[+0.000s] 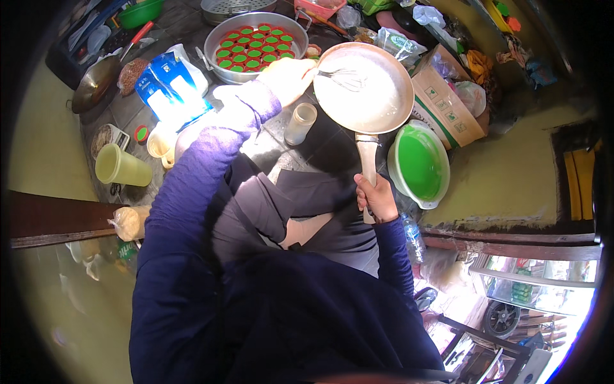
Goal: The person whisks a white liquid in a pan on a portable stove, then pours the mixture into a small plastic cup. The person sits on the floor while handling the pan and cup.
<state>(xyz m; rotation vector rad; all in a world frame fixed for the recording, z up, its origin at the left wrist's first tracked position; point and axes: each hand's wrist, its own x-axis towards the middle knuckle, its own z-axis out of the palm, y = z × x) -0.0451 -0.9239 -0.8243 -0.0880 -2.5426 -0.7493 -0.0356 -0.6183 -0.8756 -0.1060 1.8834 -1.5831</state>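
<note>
My right hand [377, 198] is wrapped round the long handle [368, 157] of a pale frying pan [374, 99], held up with a whitish substance in it. My left hand [288, 80] is closed on a whisk [345, 78] at the pan's left side, its wires inside the pan. Below that hand stands a translucent cylindrical container [299, 125]. A round metal steamer [217, 41] holds several red cups with green filling. A white basin [396, 160] of green liquid sits right of the pan.
Around my crossed legs on the tiled floor are a blue packet [160, 83], yellow container [121, 165], cream jug [160, 147], wok [89, 89], cardboard box [438, 105] and plastic bottle [412, 237]. Green-yellow walls [499, 179] close in on both sides.
</note>
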